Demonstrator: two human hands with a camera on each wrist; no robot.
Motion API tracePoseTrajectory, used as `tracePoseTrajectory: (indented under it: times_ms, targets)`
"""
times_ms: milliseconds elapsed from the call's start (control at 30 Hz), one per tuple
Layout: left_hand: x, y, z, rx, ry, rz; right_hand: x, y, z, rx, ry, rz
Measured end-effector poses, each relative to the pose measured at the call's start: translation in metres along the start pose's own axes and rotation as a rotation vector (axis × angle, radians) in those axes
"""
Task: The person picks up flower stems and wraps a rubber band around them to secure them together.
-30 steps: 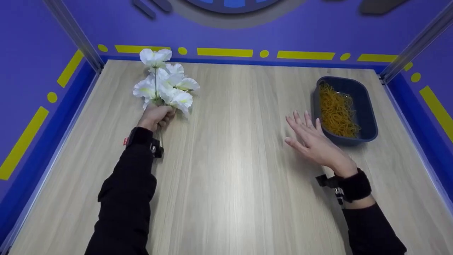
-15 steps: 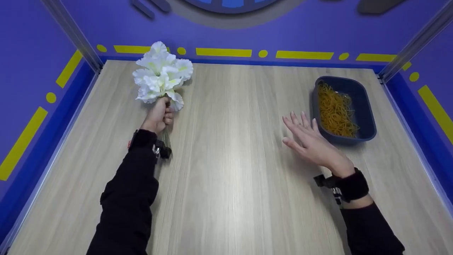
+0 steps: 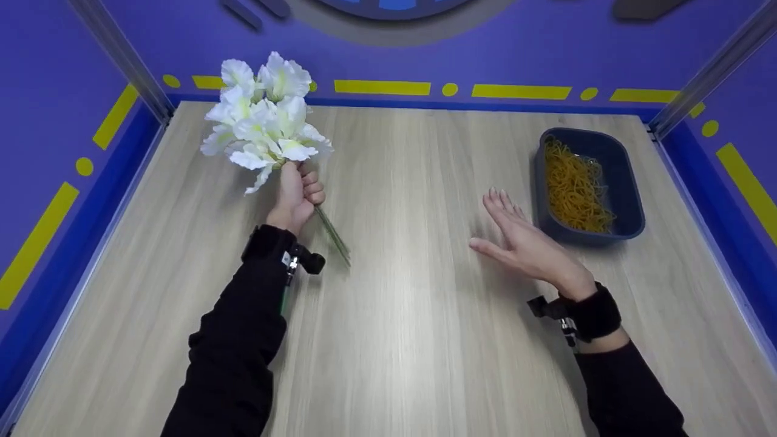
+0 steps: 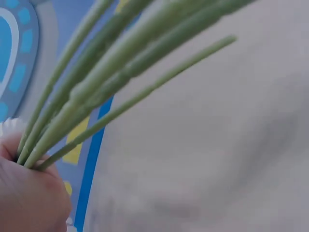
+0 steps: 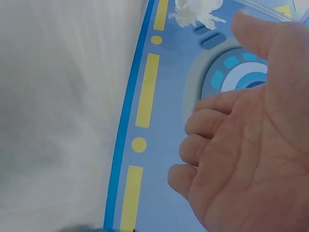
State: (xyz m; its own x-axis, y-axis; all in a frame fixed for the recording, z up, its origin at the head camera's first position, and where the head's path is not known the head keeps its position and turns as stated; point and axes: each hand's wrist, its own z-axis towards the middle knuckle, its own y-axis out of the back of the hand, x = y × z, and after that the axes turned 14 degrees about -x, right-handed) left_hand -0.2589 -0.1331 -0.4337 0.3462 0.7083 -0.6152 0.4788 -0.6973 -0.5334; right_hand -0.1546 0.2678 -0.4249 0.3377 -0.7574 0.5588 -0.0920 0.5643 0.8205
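A bunch of white flowers (image 3: 261,118) with ruffled petals is held by my left hand (image 3: 298,195), its fingers curled round the stems just under the blooms. Below the fist the green stems (image 3: 332,232) slant down to the right. Up close, the left wrist view shows several stems (image 4: 101,82) fanning out of the left hand (image 4: 31,193). My right hand (image 3: 525,243) holds nothing, its fingers extended and thumb apart, left of the dark tub. From the right wrist view, the palm of the right hand (image 5: 246,154) is bare, and white petals (image 5: 195,10) show beyond it.
A dark blue-grey tub (image 3: 628,182) stands at the right rear of the wooden table (image 3: 400,291). Inside it lies a tangle of yellow-orange rubber bands (image 3: 573,188). Purple-blue panels (image 3: 516,48) with yellow markings enclose the back and both sides.
My left hand has brought the flowers up and to the right, swinging the stem ends out rightward. The right hand has shifted slightly left and turned more edge-on. The tub stays put.
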Motion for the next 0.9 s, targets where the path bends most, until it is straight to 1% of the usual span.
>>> tracePoseTrajectory:
  times_ms: [100, 167, 300, 433, 533, 633, 700, 900]
  targets:
    - [0.018, -0.011, -0.009, 0.053, -0.038, -0.065, 0.008, -0.004, 0.004, 0.018, 0.006, 0.026]
    - [0.032, -0.018, -0.016, 0.087, -0.042, -0.112, 0.014, -0.009, 0.007, 0.032, 0.022, 0.040]
    - [0.062, -0.033, -0.034, 0.128, -0.040, -0.190, 0.029, -0.022, 0.012, 0.055, 0.064, 0.044]
    - [0.091, -0.047, -0.053, 0.185, -0.046, -0.230, 0.044, -0.034, 0.014, 0.074, 0.104, 0.047]
    - [0.108, -0.055, -0.064, 0.230, -0.063, -0.245, 0.055, -0.040, 0.015, 0.089, 0.120, 0.049]
    - [0.122, -0.060, -0.072, 0.255, -0.081, -0.257, 0.063, -0.043, 0.017, 0.101, 0.128, 0.042]
    - [0.128, -0.063, -0.077, 0.262, -0.086, -0.275, 0.067, -0.046, 0.018, 0.100, 0.115, 0.042]
    - [0.138, -0.065, -0.088, 0.276, -0.099, -0.368, 0.072, -0.055, 0.020, 0.033, 0.041, 0.080]
